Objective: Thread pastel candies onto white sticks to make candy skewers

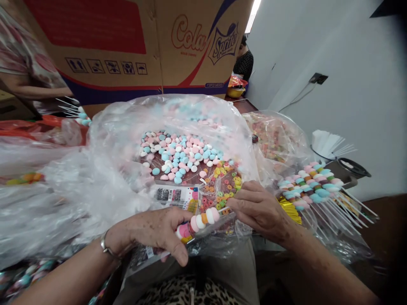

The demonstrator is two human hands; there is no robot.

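A candy skewer (pixel 203 219), threaded with pink, white and orange sweets, lies slanted between my two hands. My right hand (pixel 252 203) is closed on the bare white stick at its upper end. My left hand (pixel 155 231) curls round the other end, where a printed clear plastic bag (pixel 184 232) with pink and yellow print surrounds the lower sweets. Part of that bag is hidden under my palm. Just beyond lie more printed bags (pixel 173 194). Small ring-shaped gummies (pixel 222 184) are near my right fingertips, and loose pastel sweets (pixel 181 156) spread behind them.
A large cardboard box (pixel 127 42) stands at the back. Finished skewers (pixel 310 186) lie at the right, beside a cup of white sticks (pixel 329 144) and a dark mug (pixel 343 169). Crumpled clear plastic (pixel 63 199) covers the left. Another person's arm (pixel 34 87) is at far left.
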